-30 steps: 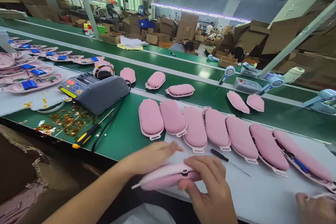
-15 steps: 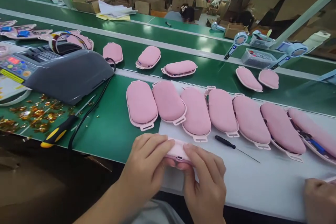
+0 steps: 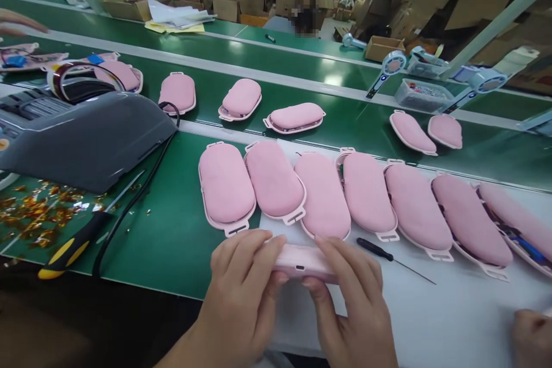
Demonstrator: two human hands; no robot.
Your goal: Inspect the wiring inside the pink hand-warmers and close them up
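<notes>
A pink case (image 3: 302, 261) with a small dark slot in its near edge is held between both my hands, above the front edge of the white sheet. My left hand (image 3: 244, 287) grips its left end, fingers on top and thumb below. Around its right end my right hand (image 3: 356, 293) is closed in the same way. Just beyond lies a row of several pink padded cases (image 3: 323, 195), side by side. To the right of my right hand is a black thin screwdriver (image 3: 375, 248).
A grey tape dispenser (image 3: 90, 138), a yellow-black screwdriver (image 3: 75, 247) and amber scraps (image 3: 38, 213) are on the left. More pink cases (image 3: 297, 117) rest on the green belt. Another person's hand (image 3: 532, 333) is at the lower right, another (image 3: 21, 20) at the upper left.
The view has shifted slightly. My hands have moved a little apart on the pink case, and its near side shows more. A person's hand has appeared at the upper left.
</notes>
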